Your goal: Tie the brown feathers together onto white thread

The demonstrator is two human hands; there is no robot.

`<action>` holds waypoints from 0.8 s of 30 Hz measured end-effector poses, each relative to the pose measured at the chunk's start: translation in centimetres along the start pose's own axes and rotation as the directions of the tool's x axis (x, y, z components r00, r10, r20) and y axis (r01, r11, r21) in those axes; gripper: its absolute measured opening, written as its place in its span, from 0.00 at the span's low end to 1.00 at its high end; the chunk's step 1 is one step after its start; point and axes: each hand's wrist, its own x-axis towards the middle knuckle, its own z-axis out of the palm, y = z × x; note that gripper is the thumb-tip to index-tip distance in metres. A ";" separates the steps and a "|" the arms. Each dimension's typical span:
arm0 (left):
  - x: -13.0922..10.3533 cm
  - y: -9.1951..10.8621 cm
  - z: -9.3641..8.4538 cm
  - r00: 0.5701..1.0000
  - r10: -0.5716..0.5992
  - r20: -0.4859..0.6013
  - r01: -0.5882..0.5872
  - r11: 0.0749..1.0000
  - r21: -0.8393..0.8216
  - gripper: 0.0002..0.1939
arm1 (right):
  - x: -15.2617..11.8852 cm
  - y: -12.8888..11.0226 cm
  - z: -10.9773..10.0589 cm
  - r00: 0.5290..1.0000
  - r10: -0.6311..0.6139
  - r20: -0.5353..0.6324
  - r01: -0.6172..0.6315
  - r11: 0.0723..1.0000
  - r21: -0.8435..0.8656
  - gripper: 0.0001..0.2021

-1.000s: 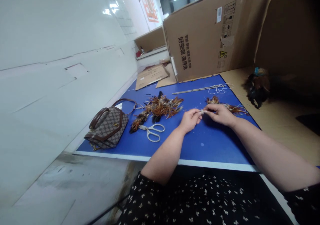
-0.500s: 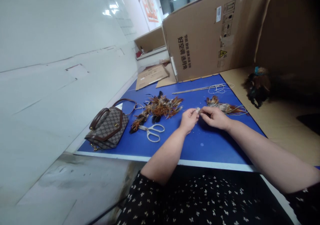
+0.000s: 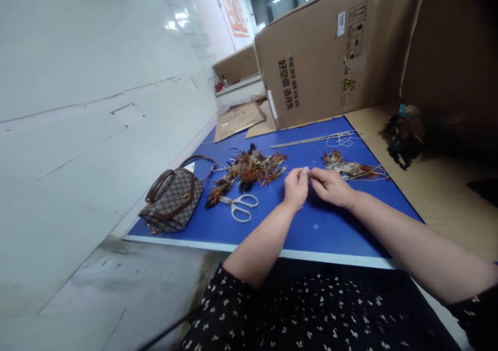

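Observation:
Over the blue tabletop, my left hand [image 3: 296, 189] is closed, pinching a small whitish tuft [image 3: 305, 170] that looks like feather down. Fingertips of my right hand [image 3: 331, 186] press together right beside it; whatever they hold is too small to make out. A loose pile of brown and black feathers [image 3: 254, 166] lies left of my hands. Beyond my right hand rests a bundle of brown and grey feathers [image 3: 352, 169] with thin string about it. Scissors with pale handles [image 3: 241, 205] lie near the pile, blades toward its lower end.
A patterned handbag [image 3: 173, 200] stands at the table's left edge. Thin sticks [image 3: 298, 143] and a tangle of pale string [image 3: 342, 139] lie at the back. Behind rises a big cardboard box [image 3: 315, 70]; dark feathers with a blue tie [image 3: 406, 133] sit on cardboard at right.
Both hands stay together at nearly the same spot, with my left hand turned slightly more upright. The whole view has shifted a little; the things on the table lie as before.

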 end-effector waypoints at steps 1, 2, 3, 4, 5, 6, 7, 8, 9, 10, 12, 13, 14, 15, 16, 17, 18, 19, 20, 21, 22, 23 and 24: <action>0.1 -0.2 0.0 0.999 0.041 -0.033 -0.041 0.999 0.018 0.12 | 0.0 0.0 0.1 1.000 -0.002 0.006 0.002 1.000 -0.001 0.07; 0.1 -0.4 -0.1 0.995 0.084 -0.047 -0.082 0.996 0.045 0.11 | 0.0 0.0 0.2 1.000 -0.004 0.011 0.004 1.000 -0.004 0.07; 0.2 -0.5 -0.1 0.991 0.125 -0.053 -0.121 0.990 0.077 0.10 | 0.0 0.0 0.3 1.000 -0.007 0.014 0.007 1.000 -0.007 0.07; 0.3 -0.7 -0.1 0.985 0.163 -0.055 -0.156 0.982 0.109 0.10 | 0.0 -0.1 0.4 1.000 -0.012 0.017 0.012 1.000 -0.009 0.07; 0.3 -0.8 -0.2 0.980 0.194 -0.053 -0.185 0.973 0.141 0.10 | 0.0 -0.1 0.5 1.000 -0.018 0.018 0.019 1.000 -0.011 0.07; 0.3 -0.8 -0.2 0.975 0.218 -0.049 -0.206 0.963 0.171 0.11 | 0.0 -0.1 0.5 1.000 -0.025 0.016 0.025 1.000 -0.012 0.08; 0.3 -0.8 -0.3 0.971 0.237 -0.045 -0.223 0.954 0.200 0.11 | 0.0 -0.1 0.6 0.999 -0.030 0.014 0.031 0.999 -0.013 0.08; 0.3 -0.8 -0.3 0.966 0.254 -0.042 -0.238 0.944 0.228 0.12 | 0.0 -0.1 0.7 0.999 -0.036 0.010 0.036 0.999 -0.013 0.08; 0.2 -0.8 -0.3 0.961 0.272 -0.042 -0.253 0.933 0.256 0.12 | -0.1 -0.1 0.8 0.999 -0.041 0.004 0.041 0.999 -0.013 0.08; 0.2 -0.7 -0.3 0.956 0.289 -0.043 -0.266 0.922 0.281 0.13 | -0.1 -0.1 0.8 0.999 -0.048 -0.003 0.048 0.999 -0.012 0.08; 0.2 -0.6 -0.3 0.949 0.311 -0.047 -0.281 0.905 0.319 0.13 | -0.1 -0.1 0.9 0.998 -0.063 -0.016 0.063 0.998 -0.009 0.08; 0.1 -0.6 -0.3 0.947 0.316 -0.049 -0.283 0.900 0.333 0.14 | -0.1 -0.1 1.0 0.997 -0.068 -0.019 0.068 0.998 -0.008 0.09; 0.1 -0.6 -0.3 0.947 0.318 -0.051 -0.283 0.895 0.345 0.14 | -0.1 -0.1 1.0 0.997 -0.072 -0.020 0.072 0.997 -0.005 0.09; 0.1 -0.6 -0.3 0.946 0.321 -0.052 -0.282 0.890 0.358 0.14 | -0.1 -0.1 1.1 0.997 -0.072 -0.019 0.072 0.997 -0.002 0.09; 0.2 -0.6 -0.4 0.945 0.323 -0.051 -0.283 0.885 0.370 0.13 | -0.1 -0.1 1.1 0.997 -0.071 -0.017 0.071 0.997 0.000 0.09; 0.2 -0.7 -0.4 0.944 0.326 -0.051 -0.283 0.880 0.382 0.13 | -0.1 -0.2 1.1 0.997 -0.070 -0.014 0.070 0.998 0.001 0.09; 0.2 -0.7 -0.4 0.943 0.327 -0.053 -0.282 0.876 0.392 0.13 | -0.1 -0.2 1.2 0.998 -0.069 -0.013 0.069 0.998 0.001 0.09; 0.2 -0.8 -0.4 0.943 0.328 -0.056 -0.280 0.874 0.397 0.13 | -0.1 -0.2 1.2 0.998 -0.068 -0.011 0.068 0.998 -0.001 0.09; 0.3 -0.9 -0.4 0.943 0.326 -0.062 -0.277 0.877 0.393 0.13 | 0.0 -0.1 1.3 0.998 -0.066 -0.008 0.066 0.998 -0.006 0.09; 0.3 -0.9 -0.4 0.945 0.320 -0.070 -0.272 0.886 0.376 0.12 | 0.0 -0.1 1.4 0.998 -0.062 -0.006 0.062 0.998 -0.014 0.09; 0.4 -0.9 -0.4 0.951 0.300 -0.076 -0.258 0.904 0.341 0.12 | 0.0 0.1 1.4 0.998 -0.056 -0.003 0.056 0.998 -0.025 0.09; 0.4 -0.8 -0.3 0.963 0.259 -0.074 -0.228 0.931 0.287 0.13 | 0.0 0.2 1.4 0.999 -0.047 0.001 0.047 0.998 -0.038 0.09; 0.4 -0.7 -0.3 0.979 0.191 -0.067 -0.173 0.963 0.209 0.13 | -0.1 0.4 1.3 0.999 -0.037 0.011 0.038 0.998 -0.055 0.09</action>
